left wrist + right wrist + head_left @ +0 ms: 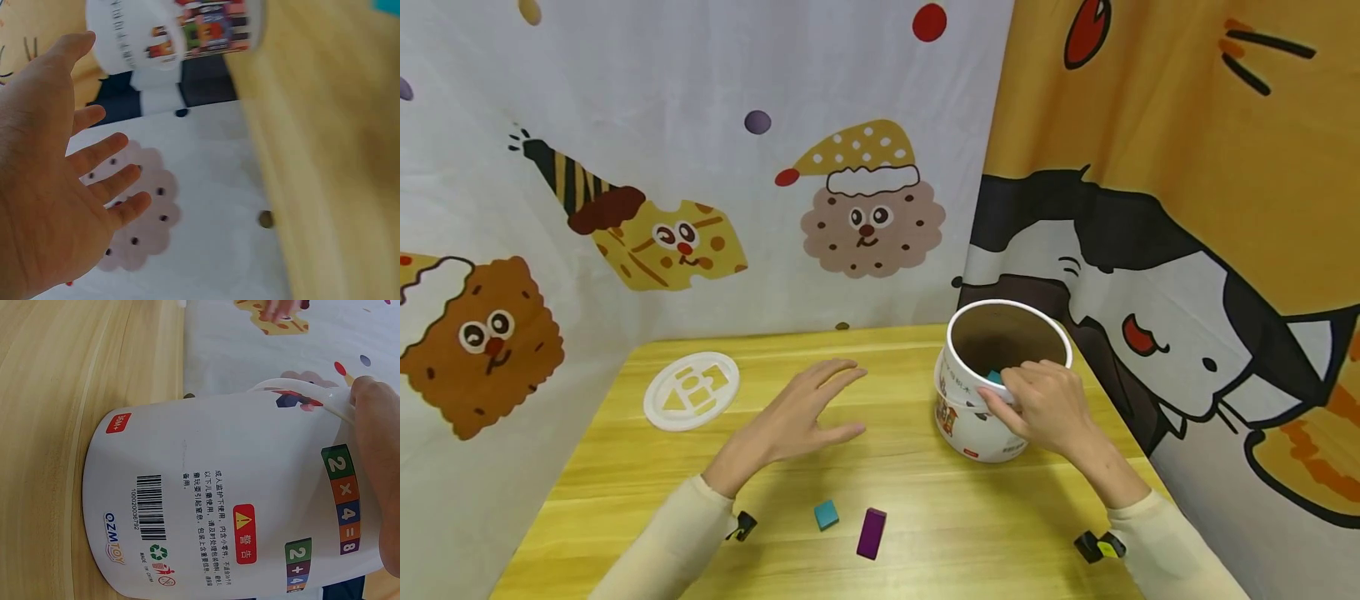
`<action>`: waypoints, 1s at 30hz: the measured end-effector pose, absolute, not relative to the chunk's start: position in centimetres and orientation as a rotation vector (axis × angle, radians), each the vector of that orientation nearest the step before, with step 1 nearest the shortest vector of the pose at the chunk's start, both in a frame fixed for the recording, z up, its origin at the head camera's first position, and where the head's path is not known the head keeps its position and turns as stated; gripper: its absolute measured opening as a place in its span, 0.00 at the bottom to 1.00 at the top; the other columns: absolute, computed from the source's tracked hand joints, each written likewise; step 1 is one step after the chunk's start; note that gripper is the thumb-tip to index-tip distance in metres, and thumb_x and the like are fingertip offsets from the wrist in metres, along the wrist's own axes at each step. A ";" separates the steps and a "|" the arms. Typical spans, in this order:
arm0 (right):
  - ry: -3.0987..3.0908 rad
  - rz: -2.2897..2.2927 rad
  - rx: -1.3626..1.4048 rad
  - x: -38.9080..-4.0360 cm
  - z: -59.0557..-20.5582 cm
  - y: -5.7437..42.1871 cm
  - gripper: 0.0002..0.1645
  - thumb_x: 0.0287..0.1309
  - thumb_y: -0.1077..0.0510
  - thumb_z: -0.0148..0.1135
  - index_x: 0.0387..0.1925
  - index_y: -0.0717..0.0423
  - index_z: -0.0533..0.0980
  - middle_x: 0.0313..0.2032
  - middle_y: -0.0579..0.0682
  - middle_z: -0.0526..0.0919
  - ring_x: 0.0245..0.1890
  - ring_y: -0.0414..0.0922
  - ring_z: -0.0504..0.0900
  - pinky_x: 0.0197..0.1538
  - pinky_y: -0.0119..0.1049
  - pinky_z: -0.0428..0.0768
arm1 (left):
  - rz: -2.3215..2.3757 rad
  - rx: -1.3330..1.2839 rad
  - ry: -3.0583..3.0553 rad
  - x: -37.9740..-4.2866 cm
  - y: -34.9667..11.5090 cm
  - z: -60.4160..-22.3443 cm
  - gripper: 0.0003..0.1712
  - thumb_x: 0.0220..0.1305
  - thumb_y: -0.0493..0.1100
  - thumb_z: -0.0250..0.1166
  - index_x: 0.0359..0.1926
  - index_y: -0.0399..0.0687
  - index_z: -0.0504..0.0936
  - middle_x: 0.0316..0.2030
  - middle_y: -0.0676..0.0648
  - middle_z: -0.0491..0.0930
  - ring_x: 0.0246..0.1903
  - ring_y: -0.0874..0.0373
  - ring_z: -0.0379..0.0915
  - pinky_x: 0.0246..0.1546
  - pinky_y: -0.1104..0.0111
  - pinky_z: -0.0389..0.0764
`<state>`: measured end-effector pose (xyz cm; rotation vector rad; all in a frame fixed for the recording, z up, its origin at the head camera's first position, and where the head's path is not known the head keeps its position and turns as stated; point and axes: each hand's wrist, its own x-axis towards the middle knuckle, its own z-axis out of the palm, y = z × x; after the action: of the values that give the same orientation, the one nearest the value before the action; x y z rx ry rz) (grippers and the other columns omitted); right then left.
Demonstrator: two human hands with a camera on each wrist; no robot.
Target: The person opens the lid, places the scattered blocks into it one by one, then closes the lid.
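A white toy-block bucket [977, 433] with printed pictures stands at the right of the table, its mouth facing up toward me. My right hand [1051, 406] grips the near rim, thumb on the outer side. A bit of a blue block [994, 377] shows inside; the rest of the interior is hidden. In the right wrist view, the bucket's printed side [187, 506] shows a barcode and sums. My left hand [801, 412] hovers above the table, left of the bucket, fingers extended and holding nothing. Below it lie a blue cube [826, 515] and a purple rectangular block [872, 533].
A white round lid [692, 392] with shaped cut-outs lies at the table's back left. The wooden table [625, 517] meets a white cartoon curtain [700, 125] behind and a yellow one [1150, 125] at the right.
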<state>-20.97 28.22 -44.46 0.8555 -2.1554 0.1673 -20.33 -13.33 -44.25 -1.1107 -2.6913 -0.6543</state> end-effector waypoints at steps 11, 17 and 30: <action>-2.157 0.154 0.856 -21.0 -44.4 28.4 0.39 0.86 0.29 0.46 0.21 0.48 0.68 0.15 0.41 0.63 0.17 0.39 0.59 0.27 0.31 0.51 | -0.647 -1.109 -2.799 -15.1 -15.7 -50.3 0.46 0.74 0.64 0.76 0.84 0.55 0.72 0.80 0.41 0.75 0.79 0.36 0.72 0.74 0.32 0.78; -2.166 0.145 0.848 -20.9 -44.3 28.3 0.39 0.86 0.28 0.44 0.21 0.48 0.68 0.15 0.40 0.63 0.17 0.39 0.58 0.26 0.31 0.51 | -0.615 -1.092 -2.854 -13.4 -16.0 -52.9 0.45 0.70 0.63 0.80 0.80 0.50 0.77 0.76 0.41 0.79 0.76 0.40 0.77 0.72 0.35 0.81; -2.162 0.157 0.852 -21.0 -44.5 28.3 0.39 0.86 0.29 0.45 0.20 0.47 0.67 0.15 0.41 0.62 0.17 0.39 0.58 0.26 0.30 0.49 | -0.518 -1.129 -2.861 -12.5 -15.9 -54.3 0.25 0.65 0.57 0.83 0.58 0.56 0.90 0.55 0.55 0.83 0.49 0.64 0.76 0.52 0.62 0.85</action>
<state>-20.98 28.25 -44.52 0.8517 -2.1616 0.1571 -12.52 -15.88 -54.35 -1.1295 -2.8607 -0.5179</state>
